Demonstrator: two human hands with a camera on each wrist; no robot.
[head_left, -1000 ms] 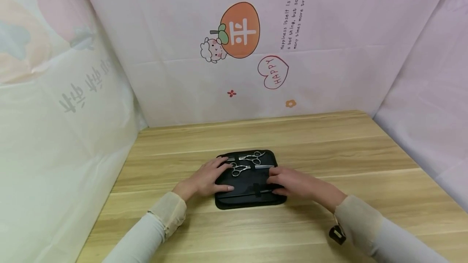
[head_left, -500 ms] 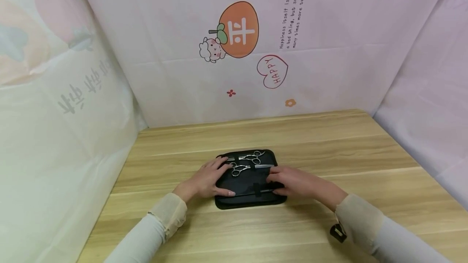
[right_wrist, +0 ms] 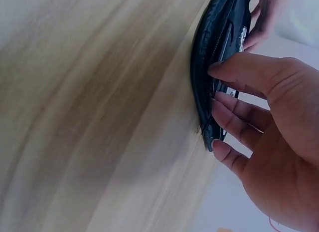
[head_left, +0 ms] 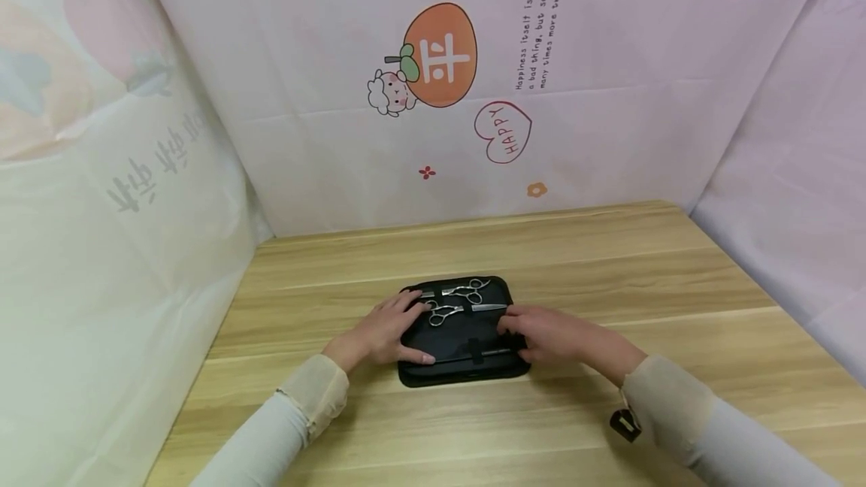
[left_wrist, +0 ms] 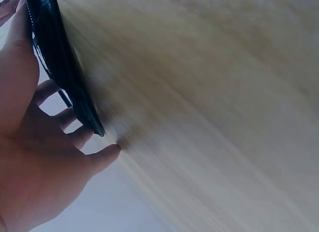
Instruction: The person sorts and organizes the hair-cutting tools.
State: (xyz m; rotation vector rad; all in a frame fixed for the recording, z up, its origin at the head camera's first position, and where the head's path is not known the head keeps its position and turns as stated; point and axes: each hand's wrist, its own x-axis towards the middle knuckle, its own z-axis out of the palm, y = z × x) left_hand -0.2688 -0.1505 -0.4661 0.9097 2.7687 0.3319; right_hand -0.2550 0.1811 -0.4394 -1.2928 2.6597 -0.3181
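Note:
A black zip case (head_left: 443, 340) lies open and flat on the wooden table. Two silver pairs of scissors are strapped inside: one pair (head_left: 467, 292) along the far side, another pair (head_left: 446, 314) just nearer. A thin dark stick-like piece (head_left: 496, 352) runs under a black loop near the front. My left hand (head_left: 379, 333) rests spread over the case's left edge, thumb on the front part. At the right edge, my right hand (head_left: 548, 331) grips the case with curled fingers, thumb towards the front; the right wrist view shows its thumb (right_wrist: 234, 70) beside the zip.
Wood-grain table (head_left: 575, 254) surrounds the case on every side. Behind it hangs a white printed cloth (head_left: 325, 156), with similar cloth at left and right. A small black object (head_left: 625, 424) hangs by the right cuff.
My right hand has shifted slightly to the right along the case edge. The left thumb has slid a little towards the front; the case and scissors stay in place.

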